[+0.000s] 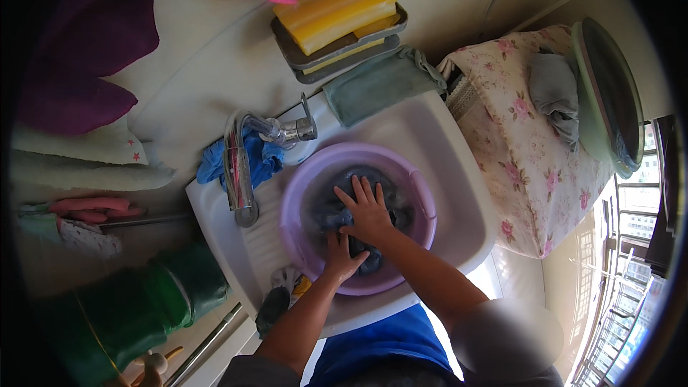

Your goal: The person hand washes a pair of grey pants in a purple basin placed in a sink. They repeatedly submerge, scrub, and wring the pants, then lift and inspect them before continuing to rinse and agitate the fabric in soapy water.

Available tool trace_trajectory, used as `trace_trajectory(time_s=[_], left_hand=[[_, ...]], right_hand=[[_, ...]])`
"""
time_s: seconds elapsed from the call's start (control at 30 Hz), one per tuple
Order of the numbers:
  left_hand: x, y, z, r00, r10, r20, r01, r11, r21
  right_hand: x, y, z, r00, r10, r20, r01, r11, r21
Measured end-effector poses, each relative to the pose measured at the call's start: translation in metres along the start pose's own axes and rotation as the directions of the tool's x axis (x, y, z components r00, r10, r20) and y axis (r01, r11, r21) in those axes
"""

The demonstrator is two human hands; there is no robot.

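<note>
A lilac plastic basin [290,226] stands in the white ceramic sink [457,209]. Cloudy water and dark, wet cloth [371,266] fill its inside. My right hand [368,215] lies palm down over the cloth with its fingers spread. Closer to me, my left hand [341,258] reaches over the near left side of the basin, its thumb apart from its fingers and its fingertips low against the cloth. Neither hand grips a fold that I can see. The dark water hides how far the cloth extends.
Left of the basin a chrome faucet [236,172] arches over the sink, with blue cloth [215,164] behind it. A grey-green cloth [381,86] covers the back rim. Yellow bar soap [338,8] sits in a wall dish. Small cloths [274,306] hang over the front-left rim.
</note>
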State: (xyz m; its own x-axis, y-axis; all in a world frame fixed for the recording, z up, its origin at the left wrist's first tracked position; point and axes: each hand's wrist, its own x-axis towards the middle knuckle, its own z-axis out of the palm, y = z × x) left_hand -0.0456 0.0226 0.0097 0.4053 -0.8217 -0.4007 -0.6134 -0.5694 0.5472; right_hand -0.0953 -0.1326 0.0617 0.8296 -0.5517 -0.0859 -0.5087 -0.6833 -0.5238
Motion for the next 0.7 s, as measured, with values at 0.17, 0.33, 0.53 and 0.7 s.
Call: trace_trajectory(time_s=[0.17, 0.33, 0.53, 0.7], left_hand=[[0.015, -0.011, 0.005, 0.992, -0.042, 0.119, 0.070, 0.967, -0.246], [0.000, -0.019, -0.001, 0.935, -0.313, -0.168, 0.113, 0.710, -0.695], [-0.005, 0.024, -0.019, 0.665, -0.628, 0.404, 0.467, -0.074, -0.881], [0.018, 0.001, -0.032, 0.828, -0.321, 0.460, 0.503, 0.063, -0.862]], right_hand=[[0.021, 0.024, 0.044, 0.903, 0.235, 0.360, -0.170, 0.964, -0.203], [0.017, 0.037, -0.006, 0.865, 0.331, 0.377, -0.483, 0.754, 0.446], [-0.045, -0.027, -0.091, 0.910, 0.251, 0.330, -0.270, -0.247, 0.931], [-0.090, -0.032, -0.112, 0.942, 0.257, 0.217, -0.088, -0.435, 0.896]])
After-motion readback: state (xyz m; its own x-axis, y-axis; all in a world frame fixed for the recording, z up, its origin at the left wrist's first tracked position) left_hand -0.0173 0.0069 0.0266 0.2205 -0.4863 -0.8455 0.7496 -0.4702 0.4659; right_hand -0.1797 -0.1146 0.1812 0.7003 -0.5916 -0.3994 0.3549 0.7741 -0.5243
